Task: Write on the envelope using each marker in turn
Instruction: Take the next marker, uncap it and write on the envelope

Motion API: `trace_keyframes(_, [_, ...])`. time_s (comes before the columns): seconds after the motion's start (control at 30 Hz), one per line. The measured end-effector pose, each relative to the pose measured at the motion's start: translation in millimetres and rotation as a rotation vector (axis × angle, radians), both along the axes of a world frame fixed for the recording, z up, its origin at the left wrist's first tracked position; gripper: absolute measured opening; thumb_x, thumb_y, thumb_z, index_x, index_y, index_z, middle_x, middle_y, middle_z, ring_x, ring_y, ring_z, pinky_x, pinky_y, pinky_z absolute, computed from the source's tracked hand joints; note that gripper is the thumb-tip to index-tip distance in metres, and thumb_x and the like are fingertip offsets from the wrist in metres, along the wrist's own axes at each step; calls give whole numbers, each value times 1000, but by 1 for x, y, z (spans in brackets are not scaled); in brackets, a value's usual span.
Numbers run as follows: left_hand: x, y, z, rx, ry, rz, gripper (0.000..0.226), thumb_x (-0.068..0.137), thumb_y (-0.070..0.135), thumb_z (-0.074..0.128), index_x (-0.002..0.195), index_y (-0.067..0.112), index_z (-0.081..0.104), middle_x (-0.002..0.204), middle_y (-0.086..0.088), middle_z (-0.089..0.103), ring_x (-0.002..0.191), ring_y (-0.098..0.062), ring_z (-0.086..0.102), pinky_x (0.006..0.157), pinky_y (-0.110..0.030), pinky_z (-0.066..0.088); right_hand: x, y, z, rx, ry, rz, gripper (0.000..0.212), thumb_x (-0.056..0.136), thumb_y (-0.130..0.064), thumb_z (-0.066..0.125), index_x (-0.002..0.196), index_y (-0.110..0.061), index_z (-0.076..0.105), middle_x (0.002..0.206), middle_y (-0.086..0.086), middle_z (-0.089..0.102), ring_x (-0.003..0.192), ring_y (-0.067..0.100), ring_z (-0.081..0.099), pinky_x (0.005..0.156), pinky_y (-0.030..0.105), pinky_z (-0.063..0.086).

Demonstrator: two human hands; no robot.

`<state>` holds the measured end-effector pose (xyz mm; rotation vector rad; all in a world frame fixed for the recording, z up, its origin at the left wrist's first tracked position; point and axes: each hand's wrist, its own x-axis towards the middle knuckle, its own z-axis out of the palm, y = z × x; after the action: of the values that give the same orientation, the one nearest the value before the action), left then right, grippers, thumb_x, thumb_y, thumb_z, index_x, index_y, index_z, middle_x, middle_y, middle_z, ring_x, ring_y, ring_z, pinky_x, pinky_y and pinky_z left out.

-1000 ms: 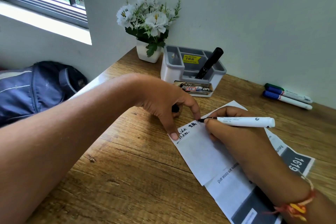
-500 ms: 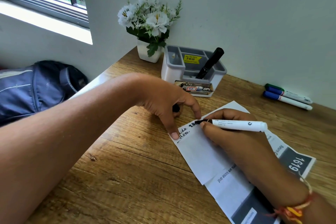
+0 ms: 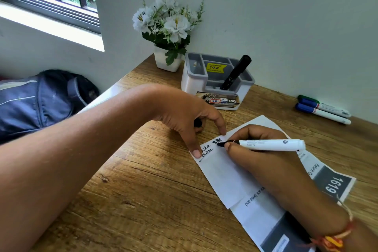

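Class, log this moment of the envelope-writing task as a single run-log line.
step: writing | right hand: holds black marker, tip on envelope | left hand: pins envelope, holds cap | blue and green markers: capped, waiting

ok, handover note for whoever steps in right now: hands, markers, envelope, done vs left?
Right hand: writing with the black marker, tip on the envelope.
Left hand: fingertips pin the envelope's far edge; a dark cap-like object sits in its palm.
Done: two patches of black writing at that edge.
Left: blue marker and green marker lie capped by the wall; another black marker stands in the organizer.
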<state>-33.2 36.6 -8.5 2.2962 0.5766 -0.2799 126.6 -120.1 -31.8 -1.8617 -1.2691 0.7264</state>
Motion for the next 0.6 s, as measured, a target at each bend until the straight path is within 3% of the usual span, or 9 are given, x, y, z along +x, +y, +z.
trace_keyframes(0.23, [1,-1,2,4,30,2,71,71,26,89,130,45,54,56,37,51,55,16,49,59,-22,37,2,0,-3,-11,-60,21,2,79,-25,79,79,-25,77,70,-5,75,65,8,68,54,20,47])
trace_keyframes(0.43, [0,1,0,-30,-9,19,72,69,27,90,129,45,55,70,13,51,52,8,47,53,-12,40,3,1,-4,8,-26,-10,3,77,-25,79,80,-24,77,72,-4,76,70,12,72,61,30,51])
trace_keyframes(0.6, [0,1,0,-22,-6,17,72,70,26,90,130,44,55,72,12,52,52,8,48,50,-9,39,3,0,-3,2,-51,16,2,78,-23,79,79,-24,77,71,-4,75,70,13,70,59,29,50])
